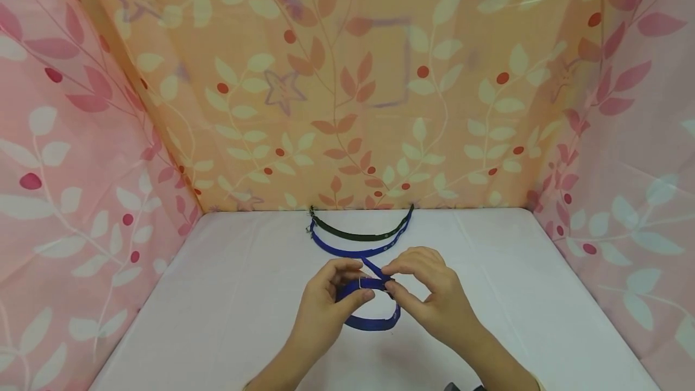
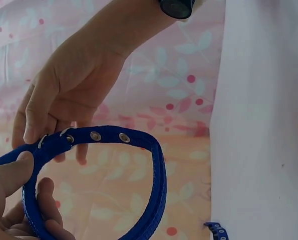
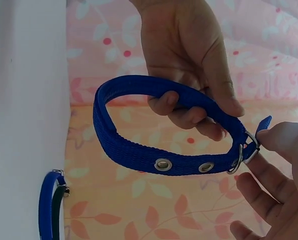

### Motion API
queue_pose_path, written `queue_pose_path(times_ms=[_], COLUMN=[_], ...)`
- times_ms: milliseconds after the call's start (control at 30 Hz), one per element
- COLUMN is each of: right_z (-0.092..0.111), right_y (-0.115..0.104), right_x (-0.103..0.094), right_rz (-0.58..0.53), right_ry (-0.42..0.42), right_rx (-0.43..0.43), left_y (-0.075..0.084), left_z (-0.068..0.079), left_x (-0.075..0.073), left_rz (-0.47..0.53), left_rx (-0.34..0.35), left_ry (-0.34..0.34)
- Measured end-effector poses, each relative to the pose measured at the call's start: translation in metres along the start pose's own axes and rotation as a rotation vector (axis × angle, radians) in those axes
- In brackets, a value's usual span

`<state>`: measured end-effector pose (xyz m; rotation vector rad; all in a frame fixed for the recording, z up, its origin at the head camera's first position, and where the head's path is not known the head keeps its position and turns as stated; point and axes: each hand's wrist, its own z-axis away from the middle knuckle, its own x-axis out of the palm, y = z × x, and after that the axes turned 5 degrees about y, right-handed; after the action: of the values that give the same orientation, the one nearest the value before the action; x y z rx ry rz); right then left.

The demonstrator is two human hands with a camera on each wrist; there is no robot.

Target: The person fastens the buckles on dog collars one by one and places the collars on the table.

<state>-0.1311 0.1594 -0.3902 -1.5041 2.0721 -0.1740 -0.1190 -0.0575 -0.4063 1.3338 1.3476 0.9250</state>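
Observation:
A blue woven collar (image 1: 372,323) with metal eyelets, a metal ring and a buckle is bent into a loop above the white table. My left hand (image 1: 331,297) grips one side of the loop, thumb on the outside and fingers curled inside it, as the right wrist view also shows. At the buckle end, my right hand (image 1: 434,291) pinches the collar between thumb and fingers. The strap's free tip (image 3: 264,123) sticks out past the buckle (image 3: 251,154), beside the right thumb. The eyelets (image 2: 95,135) run along the band away from the buckle.
Farther back on the white table (image 1: 217,282) lie a second blue collar (image 1: 347,253) and a dark green collar (image 1: 358,237), both curved. Leaf-patterned cloth walls (image 1: 347,137) enclose the table at the back and sides. A dark object (image 1: 453,387) shows at the bottom edge.

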Motion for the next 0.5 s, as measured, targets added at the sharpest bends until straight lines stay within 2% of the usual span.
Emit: queue_pose_path(times_ms=[200,500], right_z=[-0.0001,0.0], right_y=[0.0008,0.0014], right_x=[0.0008,-0.0005], right_rz=[0.005,0.01], right_ry=[0.004,-0.014], right_rx=[-0.024,-0.029], left_y=[0.0022,0.0052], left_z=[0.0,0.0026], left_x=[-0.0024,-0.0036], left_rz=[0.024,0.061], left_rx=[-0.051,-0.028], left_ry=[0.019,0.018])
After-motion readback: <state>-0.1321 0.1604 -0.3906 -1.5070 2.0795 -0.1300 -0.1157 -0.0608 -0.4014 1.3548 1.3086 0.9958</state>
